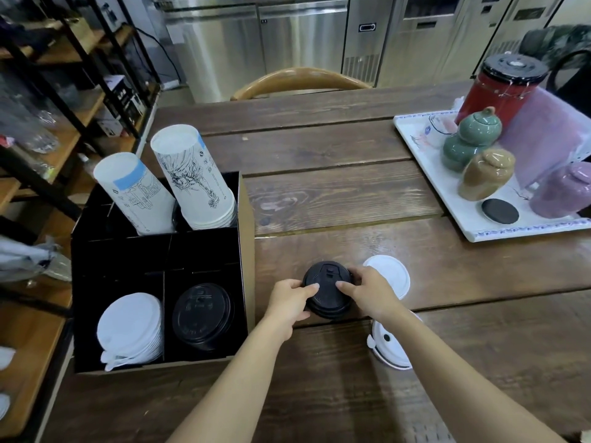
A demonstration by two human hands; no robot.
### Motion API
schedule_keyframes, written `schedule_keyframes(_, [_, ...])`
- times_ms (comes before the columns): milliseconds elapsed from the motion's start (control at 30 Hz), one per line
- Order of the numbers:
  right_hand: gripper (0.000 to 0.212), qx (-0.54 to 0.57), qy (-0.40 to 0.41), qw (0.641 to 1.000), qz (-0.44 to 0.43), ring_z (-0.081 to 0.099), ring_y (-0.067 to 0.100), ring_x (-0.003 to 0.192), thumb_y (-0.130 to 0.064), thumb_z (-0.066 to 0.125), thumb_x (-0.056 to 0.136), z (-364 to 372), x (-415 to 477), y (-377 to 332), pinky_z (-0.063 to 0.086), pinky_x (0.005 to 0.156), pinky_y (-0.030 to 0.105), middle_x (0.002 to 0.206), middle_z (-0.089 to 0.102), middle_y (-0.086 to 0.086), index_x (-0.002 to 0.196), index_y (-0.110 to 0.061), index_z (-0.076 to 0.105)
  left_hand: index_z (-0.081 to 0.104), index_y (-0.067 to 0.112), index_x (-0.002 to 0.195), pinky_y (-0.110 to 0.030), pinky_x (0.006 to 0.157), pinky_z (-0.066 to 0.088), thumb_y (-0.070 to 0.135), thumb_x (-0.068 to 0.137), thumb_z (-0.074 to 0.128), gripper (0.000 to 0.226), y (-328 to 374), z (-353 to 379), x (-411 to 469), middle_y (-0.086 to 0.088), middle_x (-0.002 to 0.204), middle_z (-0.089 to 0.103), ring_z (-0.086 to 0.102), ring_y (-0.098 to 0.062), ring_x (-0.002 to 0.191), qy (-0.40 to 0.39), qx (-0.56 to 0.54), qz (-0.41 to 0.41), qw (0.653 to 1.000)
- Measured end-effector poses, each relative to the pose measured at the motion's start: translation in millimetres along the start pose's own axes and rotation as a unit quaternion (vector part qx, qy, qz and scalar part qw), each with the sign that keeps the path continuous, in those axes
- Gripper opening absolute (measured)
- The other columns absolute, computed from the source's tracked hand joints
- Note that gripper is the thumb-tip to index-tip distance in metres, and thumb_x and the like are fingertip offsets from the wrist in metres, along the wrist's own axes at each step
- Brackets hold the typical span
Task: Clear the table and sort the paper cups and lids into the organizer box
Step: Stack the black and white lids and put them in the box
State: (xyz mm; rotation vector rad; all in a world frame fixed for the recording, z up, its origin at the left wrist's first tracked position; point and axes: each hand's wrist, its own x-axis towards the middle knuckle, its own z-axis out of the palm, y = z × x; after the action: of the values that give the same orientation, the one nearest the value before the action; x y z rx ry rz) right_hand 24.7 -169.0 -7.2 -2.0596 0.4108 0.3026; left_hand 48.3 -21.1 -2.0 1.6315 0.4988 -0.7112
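Observation:
A small stack of black lids [327, 289] sits on the wooden table [335, 193], gripped from both sides by my left hand [289, 298] and my right hand [367, 290]. Two white lids lie beside it: one [391, 274] just behind my right hand, another [391, 346] partly under my right forearm. To the left stands the black organizer box [246, 251]. Its back compartments hold two upside-down stacks of white paper cups [136, 193] [195, 180]. Its front compartments hold stacked white lids [129, 327] and stacked black lids [203, 314].
A white tray [425, 161] at the right carries a red canister [499, 87], several small ceramic jars and a black coaster [500, 211]. A wooden chair back [300, 76] stands behind the table. Metal-framed shelves [48, 123] line the left side.

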Motion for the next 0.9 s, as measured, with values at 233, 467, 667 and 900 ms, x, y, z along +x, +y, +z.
schedule_keyframes(233, [0.033, -0.02, -0.057, 0.995, 0.085, 0.06, 0.027, 0.104, -0.028, 0.055, 0.091, -1, 4, 6, 0.05, 0.094, 0.041, 0.113, 0.065, 0.012, 0.116, -0.006, 0.058, 0.055, 0.005, 0.121, -0.045, 0.095, 0.052, 0.017, 0.088, 0.063, 0.036, -2, 4, 0, -0.012, 0.127, 0.056, 0.052, -0.021, 0.11, 0.008, -0.003, -0.009, 1.0])
schedule_keyframes(467, [0.035, 0.127, -0.05, 0.984, 0.118, 0.06, 0.025, 0.105, -0.022, 0.057, 0.091, 1, 2, 6, 0.051, 0.08, 0.027, 0.116, 0.064, 0.012, 0.121, -0.003, 0.056, 0.055, 0.008, 0.12, -0.044, 0.09, 0.054, 0.017, 0.085, 0.067, 0.038, 3, 12, 1, -0.011, 0.131, 0.052, 0.053, -0.023, 0.107, 0.016, -0.019, -0.032, 0.999])
schedule_keyframes(667, [0.039, 0.229, -0.023, 0.962, 0.145, 0.059, 0.026, 0.108, -0.016, 0.068, 0.083, -2, 4, 6, 0.05, 0.094, 0.04, 0.115, 0.062, 0.01, 0.118, -0.008, 0.054, 0.051, 0.009, 0.116, -0.046, 0.092, 0.052, 0.013, 0.083, 0.068, 0.037, 5, 6, 0, -0.006, 0.113, 0.053, 0.048, -0.019, 0.103, -0.01, -0.067, -0.051, 0.996])
schedule_keyframes(900, [0.037, 0.266, 0.011, 0.961, 0.069, 0.064, 0.028, 0.101, -0.018, 0.072, 0.079, -7, 3, -20, 0.056, 0.082, 0.04, 0.11, 0.066, 0.013, 0.112, -0.005, 0.06, 0.056, 0.01, 0.113, -0.038, 0.08, 0.054, 0.021, 0.079, 0.073, 0.04, 23, -16, -4, -0.009, 0.122, 0.06, 0.056, -0.023, 0.114, -0.02, -0.082, -0.002, 0.996])
